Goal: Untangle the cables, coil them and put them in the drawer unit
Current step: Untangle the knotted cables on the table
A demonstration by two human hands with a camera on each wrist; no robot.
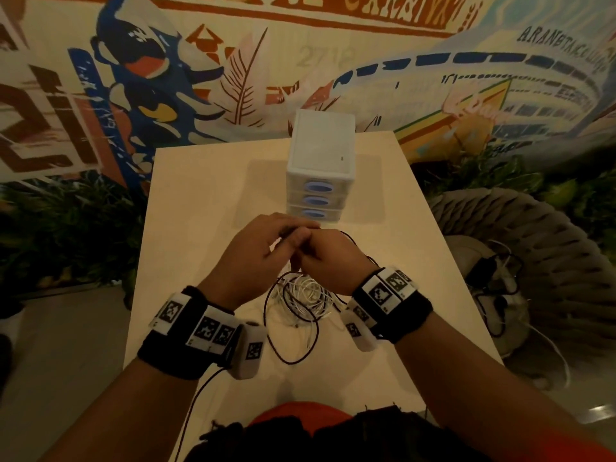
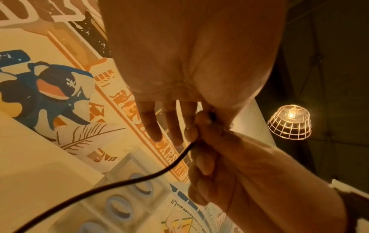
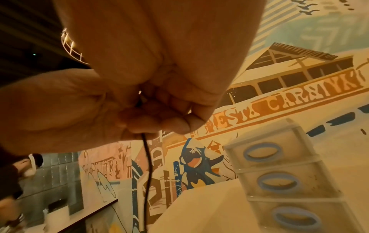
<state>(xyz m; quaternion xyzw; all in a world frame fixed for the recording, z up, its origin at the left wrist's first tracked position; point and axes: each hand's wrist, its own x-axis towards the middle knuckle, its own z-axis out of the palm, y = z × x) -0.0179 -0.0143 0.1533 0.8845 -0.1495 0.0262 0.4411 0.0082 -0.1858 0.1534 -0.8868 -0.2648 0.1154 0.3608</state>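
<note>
- The left hand (image 1: 263, 248) and right hand (image 1: 328, 258) meet above the middle of the table (image 1: 416, 261), just in front of the drawer unit (image 1: 320, 168).
- Left grip: thumb and forefinger pinch the black cable (image 2: 139, 178) at the point where the hands touch; the other left fingers (image 2: 149, 123) stretch out straight.
- Right grip: its fingers (image 3: 159, 119) are curled tight around the same black cable, which drops straight down from the fist in the right wrist view.
- The tangle of cables (image 1: 303, 295) lies on the table between the two wrists, nearer the person than the hands. It holds white cable (image 1: 308, 290) loops bunched in the middle and black cable loops round them, one wide loop reaching toward the table's near edge.
- The drawer unit stands upright at the far end of the table, white, with three drawers stacked, each with a blue oval handle (image 1: 319, 187). All three look closed.
- Both wrists carry black bands with white marker blocks (image 1: 386, 288).
</note>
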